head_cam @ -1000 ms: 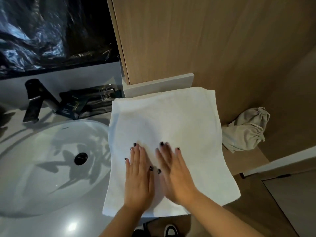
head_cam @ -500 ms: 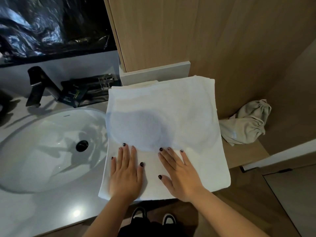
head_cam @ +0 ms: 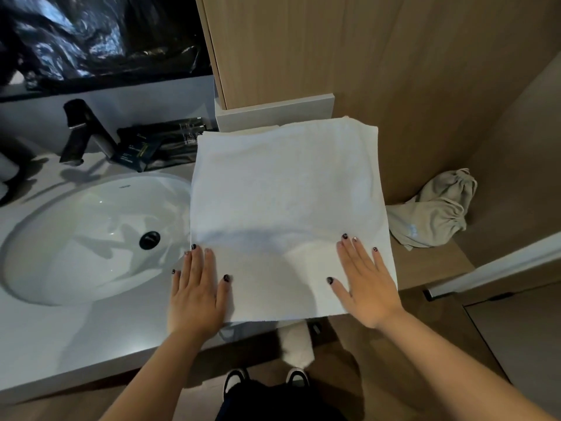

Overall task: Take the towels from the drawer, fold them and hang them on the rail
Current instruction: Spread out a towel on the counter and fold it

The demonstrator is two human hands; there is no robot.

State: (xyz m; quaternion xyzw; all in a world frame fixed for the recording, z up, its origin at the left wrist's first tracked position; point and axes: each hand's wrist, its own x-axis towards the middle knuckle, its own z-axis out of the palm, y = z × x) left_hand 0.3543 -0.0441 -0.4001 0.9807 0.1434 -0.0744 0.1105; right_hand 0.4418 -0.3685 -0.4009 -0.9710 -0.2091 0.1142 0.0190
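Note:
A white towel (head_cam: pixel 282 192) lies folded flat on the grey counter, to the right of the basin. My left hand (head_cam: pixel 197 287) presses flat on its near left corner, fingers straight. At the near right corner my right hand (head_cam: pixel 364 281) lies flat as well, palm down. A strip of white towel (head_cam: pixel 297 347) hangs below the counter edge between my arms. No drawer or rail is in view.
A white oval basin (head_cam: pixel 91 235) with a black tap (head_cam: pixel 82 132) fills the counter's left. Dark packets (head_cam: pixel 158 144) lie behind it. A wooden cabinet (head_cam: pixel 303 50) stands behind the towel. A beige cloth bag (head_cam: pixel 434 211) sits on a lower wooden shelf at right.
Both hands slid toward the near edge of the towel and spread apart, left hand to the left corner, right hand to the right corner. The towel stayed flat.

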